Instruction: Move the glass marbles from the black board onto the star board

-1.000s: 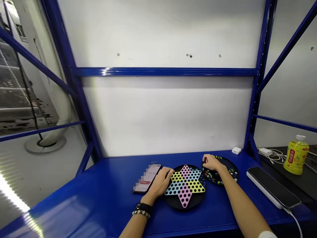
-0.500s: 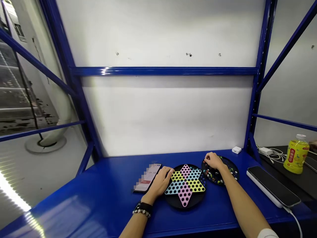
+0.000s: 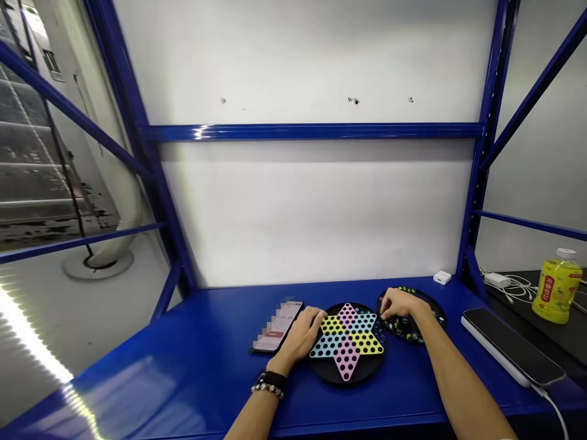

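A six-pointed star board for Chinese checkers (image 3: pixel 347 342), with pink, yellow, blue and black holes, lies on a round black base. My left hand (image 3: pixel 298 337) rests on the board's left edge, beside a phone with a pixelated screen (image 3: pixel 277 327), and holds nothing I can see. My right hand (image 3: pixel 403 310) is spread low over a round black tray (image 3: pixel 433 311), its fingertips among small coloured marbles (image 3: pixel 400 328). The palm and fingers hide part of the tray, so any marble in that hand is hidden.
The blue metal shelf (image 3: pixel 137 379) carries everything, with a white wall behind. A white earbud case (image 3: pixel 442 277) sits at the back. To the right lie a dark phone on a white power bank (image 3: pixel 511 345), cables, and a yellow drink bottle (image 3: pixel 557 287).
My right hand has moved lower and further over the marbles in the tray. My left hand stays on the board's edge. The whole view has shifted slightly.
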Motion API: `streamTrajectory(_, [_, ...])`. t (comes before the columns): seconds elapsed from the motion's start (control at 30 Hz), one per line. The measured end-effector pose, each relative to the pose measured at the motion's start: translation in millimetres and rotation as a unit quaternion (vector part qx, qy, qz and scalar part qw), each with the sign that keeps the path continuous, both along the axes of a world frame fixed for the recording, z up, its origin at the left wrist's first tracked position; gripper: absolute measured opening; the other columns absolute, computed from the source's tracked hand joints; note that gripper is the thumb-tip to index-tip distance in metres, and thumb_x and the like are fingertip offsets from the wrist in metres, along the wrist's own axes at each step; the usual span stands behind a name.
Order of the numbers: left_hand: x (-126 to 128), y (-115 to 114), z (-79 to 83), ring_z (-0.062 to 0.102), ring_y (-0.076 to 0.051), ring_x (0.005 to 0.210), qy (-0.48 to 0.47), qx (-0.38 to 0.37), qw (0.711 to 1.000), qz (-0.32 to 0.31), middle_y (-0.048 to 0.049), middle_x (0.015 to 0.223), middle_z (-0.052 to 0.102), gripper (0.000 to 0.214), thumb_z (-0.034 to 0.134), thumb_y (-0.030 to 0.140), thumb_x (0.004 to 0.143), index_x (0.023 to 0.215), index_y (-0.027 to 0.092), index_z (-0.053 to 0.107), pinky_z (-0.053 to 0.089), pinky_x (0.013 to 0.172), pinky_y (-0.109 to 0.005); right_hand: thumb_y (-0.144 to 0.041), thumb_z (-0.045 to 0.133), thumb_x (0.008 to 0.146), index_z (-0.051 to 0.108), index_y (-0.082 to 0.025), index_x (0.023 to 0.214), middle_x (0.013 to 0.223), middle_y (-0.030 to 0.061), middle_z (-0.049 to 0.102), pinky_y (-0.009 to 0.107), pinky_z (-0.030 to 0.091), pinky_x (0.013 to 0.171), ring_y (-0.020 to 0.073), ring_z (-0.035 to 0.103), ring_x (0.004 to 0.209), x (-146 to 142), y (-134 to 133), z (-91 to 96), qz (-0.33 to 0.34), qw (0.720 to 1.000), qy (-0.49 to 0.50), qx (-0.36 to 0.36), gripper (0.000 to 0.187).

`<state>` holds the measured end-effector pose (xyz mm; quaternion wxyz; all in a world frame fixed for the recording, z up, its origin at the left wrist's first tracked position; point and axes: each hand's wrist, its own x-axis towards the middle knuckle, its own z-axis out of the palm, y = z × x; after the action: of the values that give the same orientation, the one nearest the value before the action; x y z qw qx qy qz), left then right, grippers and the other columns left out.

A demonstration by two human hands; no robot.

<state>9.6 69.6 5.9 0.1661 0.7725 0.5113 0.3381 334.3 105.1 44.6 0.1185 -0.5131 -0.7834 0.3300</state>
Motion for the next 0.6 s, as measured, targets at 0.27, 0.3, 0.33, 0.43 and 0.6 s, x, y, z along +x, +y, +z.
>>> streamTrajectory(0.27, [0.2, -0.6, 0.7, 0.060, -0.024, 0.102, -0.001, -0.008, 1.000, -0.009, -0.0073, 0.103, 0.067, 0.052, 0.027, 0.055, 0.098, 0.097, 0.022, 0.066, 0.044, 0.098, -0.040, -0.024, 0.068, 0.069, 0.078, -0.017, 0.069, 0.067, 0.0028, 0.073, 0.022, 0.039, 0.053, 0.0141, 0.059, 0.060, 5.6, 2.0, 0.4, 0.000, 0.999, -0.008, 0.032, 0.012])
streamTrajectory(0.3, [0.3, -0.8, 1.2, 0.060, -0.024, 0.101, -0.001, -0.010, 1.000, -0.008, -0.0074, 0.103, 0.067, 0.052, 0.026, 0.055, 0.098, 0.097, 0.022, 0.066, 0.045, 0.098, -0.040, -0.025, 0.068, 0.071, 0.078, -0.017, 0.072, 0.069, 0.0031, 0.073, 0.022, 0.040, 0.055, 0.0146, 0.060, 0.062, 4.9, 3.2, 0.4, -0.013, 0.999, 0.008, 0.047, 0.014])
streamTrajectory(0.33, [0.3, -1.1, 1.6, 0.060, -0.024, 0.101, -0.001, -0.010, 1.000, -0.007, -0.0075, 0.102, 0.067, 0.051, 0.027, 0.055, 0.098, 0.097, 0.022, 0.066, 0.045, 0.098, -0.040, -0.028, 0.067, 0.073, 0.079, -0.017, 0.077, 0.073, 0.0037, 0.074, 0.023, 0.041, 0.057, 0.0153, 0.062, 0.066, 2.6, 4.5, 0.3, -0.030, 0.997, 0.029, 0.065, 0.016])
streamTrajectory(0.43, [0.6, -2.0, 2.6, 0.059, -0.024, 0.103, -0.001, -0.010, 1.000, -0.008, -0.0074, 0.103, 0.067, 0.050, 0.028, 0.054, 0.098, 0.098, 0.022, 0.067, 0.044, 0.099, -0.040, -0.034, 0.064, 0.079, 0.078, -0.016, 0.086, 0.085, 0.0061, 0.075, 0.024, 0.045, 0.065, 0.0172, 0.064, 0.076, -16.0, 7.8, -2.2, -0.065, 0.986, 0.078, 0.134, 0.023])
streamTrajectory(0.6, [0.0, -1.1, 1.0, 0.060, -0.024, 0.103, 0.000, -0.010, 1.000, -0.004, -0.0067, 0.104, 0.067, 0.051, 0.028, 0.054, 0.098, 0.099, 0.022, 0.068, 0.044, 0.099, -0.039, -0.034, 0.066, 0.080, 0.075, -0.019, 0.089, 0.082, 0.0046, 0.072, 0.025, 0.041, 0.064, 0.0166, 0.062, 0.074, -61.8, 6.0, -10.9, -0.057, 0.986, -0.011, 0.156, 0.020])
